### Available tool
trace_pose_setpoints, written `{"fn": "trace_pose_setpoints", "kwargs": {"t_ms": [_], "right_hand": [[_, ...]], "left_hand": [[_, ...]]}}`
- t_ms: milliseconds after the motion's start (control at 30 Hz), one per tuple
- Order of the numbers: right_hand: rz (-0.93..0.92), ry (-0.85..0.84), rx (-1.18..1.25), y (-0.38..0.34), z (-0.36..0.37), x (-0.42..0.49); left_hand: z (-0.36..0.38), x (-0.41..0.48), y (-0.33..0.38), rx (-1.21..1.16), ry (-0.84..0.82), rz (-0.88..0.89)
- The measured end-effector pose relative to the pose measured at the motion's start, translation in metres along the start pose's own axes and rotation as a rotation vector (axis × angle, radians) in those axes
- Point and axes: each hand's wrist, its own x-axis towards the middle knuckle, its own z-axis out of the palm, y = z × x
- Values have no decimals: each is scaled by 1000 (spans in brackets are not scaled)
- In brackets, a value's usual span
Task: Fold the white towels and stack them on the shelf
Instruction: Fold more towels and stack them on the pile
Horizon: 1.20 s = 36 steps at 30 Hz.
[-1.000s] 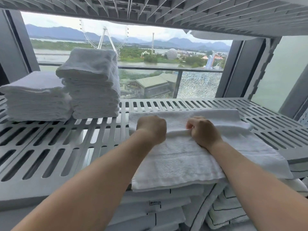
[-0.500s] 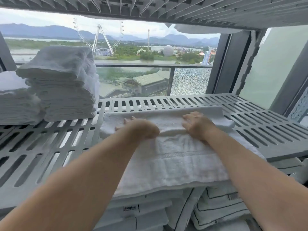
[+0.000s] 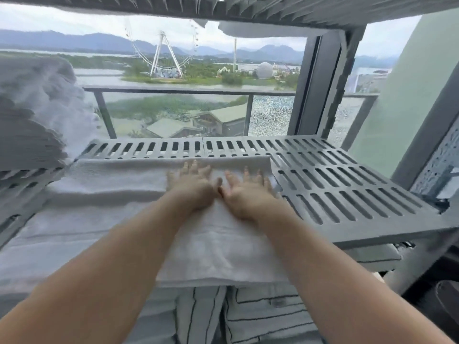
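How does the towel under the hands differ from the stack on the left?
The towel lies spread in a wide, low layer, its far edge folded over; the stack is many folded towels piled high. The left hand and right hand press flat on the towel; nothing touches the stack. The towel overhangs the shelf at the front; the stack sits farther back. Both are white and rest on that shelf.

A big window (image 3: pixel 198 70) is seen right behind the far edge of the grey slatted shelf (image 3: pixel 335 184), and flat overcast daylight is let in through it. A ferris wheel (image 3: pixel 161 58), a white dome (image 3: pixel 264 70), water and hazy mountains (image 3: pixel 74 39) are framed in it, with green-roofed buildings (image 3: pixel 223 117) seen below a dark railing (image 3: pixel 188 90). A dark window post (image 3: pixel 315 83) is set by the far right corner, with a pale green wall (image 3: pixel 387 108) beside it. An upper shelf (image 3: pixel 273 11) is fixed overhead.
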Motion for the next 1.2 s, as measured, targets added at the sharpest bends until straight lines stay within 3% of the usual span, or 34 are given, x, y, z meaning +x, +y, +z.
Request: {"fn": "trace_pose_setpoints", "kwargs": {"t_ms": [100, 200, 267, 400, 533, 700, 867, 1000, 1200], "right_hand": [[-81, 16, -10, 9, -8, -7], [-164, 299, -116, 31, -15, -24], [-151, 400, -134, 41, -14, -30], [-99, 479, -62, 49, -15, -35], [-164, 629, -106, 51, -11, -43], [-94, 493, -103, 54, -10, -51], [-19, 414, -120, 48, -24, -69], [-164, 459, -47, 19, -19, -97], [-518, 697, 109, -15, 23, -149]], "left_hand": [[2, -2, -1, 19, 11, 8], [4, -7, 0, 8, 132, 26], [3, -11, 2, 17, 182, 54], [-3, -21, 4, -10, 126, 61], [-6, -36, 4, -20, 86, 110], [-13, -69, -9, -127, 110, 261], [-26, -106, -38, -82, 123, 259], [-25, -136, -55, -105, 136, 316], [-14, -171, -61, -169, 180, 359]]}}
